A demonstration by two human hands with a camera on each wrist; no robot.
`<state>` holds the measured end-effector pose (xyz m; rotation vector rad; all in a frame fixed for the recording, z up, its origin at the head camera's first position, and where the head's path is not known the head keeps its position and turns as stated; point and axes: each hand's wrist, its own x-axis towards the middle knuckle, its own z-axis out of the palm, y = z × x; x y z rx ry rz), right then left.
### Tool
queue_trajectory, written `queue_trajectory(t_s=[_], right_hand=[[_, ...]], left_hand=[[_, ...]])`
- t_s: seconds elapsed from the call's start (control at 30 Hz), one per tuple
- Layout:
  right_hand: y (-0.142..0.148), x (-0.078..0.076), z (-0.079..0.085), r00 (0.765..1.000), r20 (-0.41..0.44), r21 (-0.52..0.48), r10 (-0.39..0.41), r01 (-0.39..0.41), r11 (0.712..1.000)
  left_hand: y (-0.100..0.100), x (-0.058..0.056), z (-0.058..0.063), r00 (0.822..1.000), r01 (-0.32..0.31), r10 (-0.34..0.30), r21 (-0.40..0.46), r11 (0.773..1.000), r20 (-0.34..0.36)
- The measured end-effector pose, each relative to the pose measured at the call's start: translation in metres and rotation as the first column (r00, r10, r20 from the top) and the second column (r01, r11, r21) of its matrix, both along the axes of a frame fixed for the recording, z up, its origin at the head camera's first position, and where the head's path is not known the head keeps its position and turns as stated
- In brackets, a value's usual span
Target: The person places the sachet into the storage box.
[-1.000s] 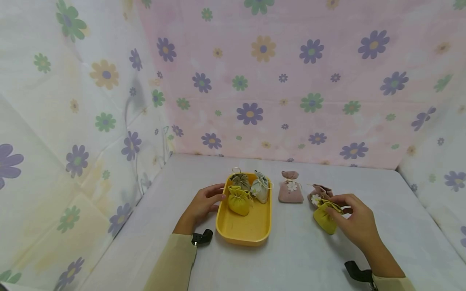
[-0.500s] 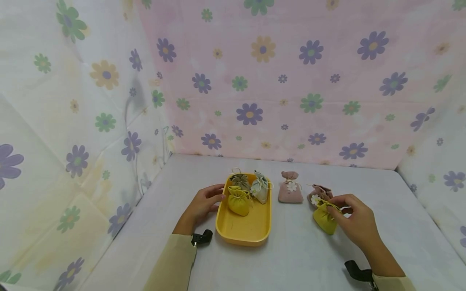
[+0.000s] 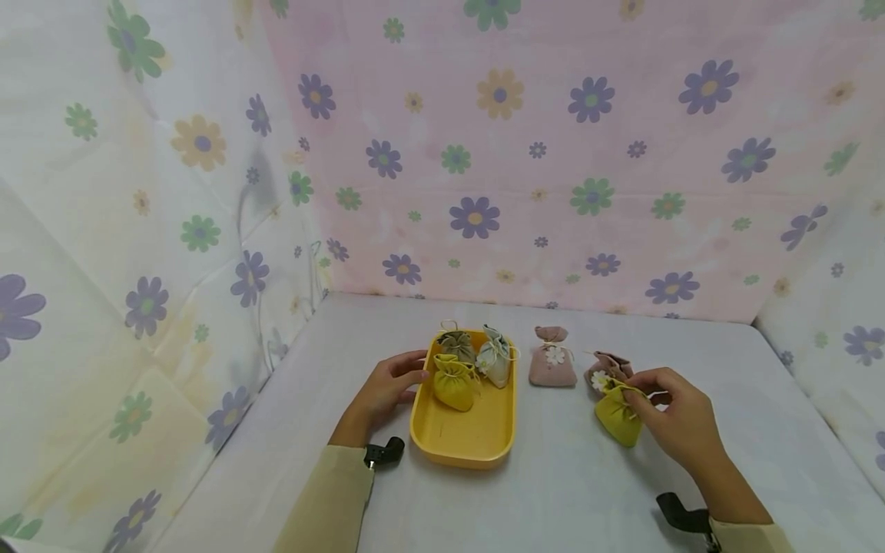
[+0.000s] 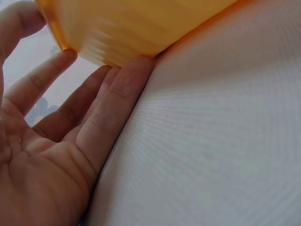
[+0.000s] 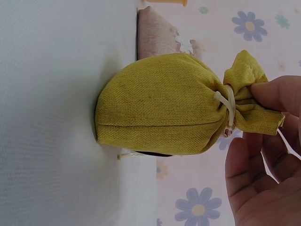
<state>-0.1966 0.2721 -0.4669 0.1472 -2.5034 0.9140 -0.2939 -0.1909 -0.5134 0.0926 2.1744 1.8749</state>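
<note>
My right hand (image 3: 681, 411) pinches the gathered top of a yellow-green drawstring pouch (image 3: 618, 418), thumb and fingers on the cloth above its cord. In the right wrist view the pouch (image 5: 160, 101) has its base at the white table surface. Behind it, partly hidden, is a brownish-pink pouch (image 3: 611, 364) with a white flower. My left hand (image 3: 382, 390) rests at the left side of a yellow tray (image 3: 463, 442); in the left wrist view its extended fingers (image 4: 117, 99) touch the outer wall. Inside the tray's far part are a yellow pouch (image 3: 453, 385), an olive-brown pouch (image 3: 458, 344) and a pale grey pouch (image 3: 494, 359).
Between the tray and my right hand, a pink pouch (image 3: 552, 369) with a white flower lies on the white table (image 3: 553, 476). A pink flowered cloth (image 3: 539, 169) hangs behind the table, and white flowered cloth (image 3: 124, 230) stands along the left side.
The right thumb has shifted slightly at the top of the yellow-green pouch, which stays in nearly the same spot. The left hand and the tray have not moved.
</note>
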Motion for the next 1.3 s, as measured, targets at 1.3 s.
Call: queue_trajectory(t_s=[1.3], right_hand=[[-0.032,-0.011,0.03,0.974,-0.188,-0.15,0.127,-0.156,0.976]], left_hand=[[-0.002,0.0,-0.002,1.0,0.015,-0.015,0.008,1.0,-0.022]])
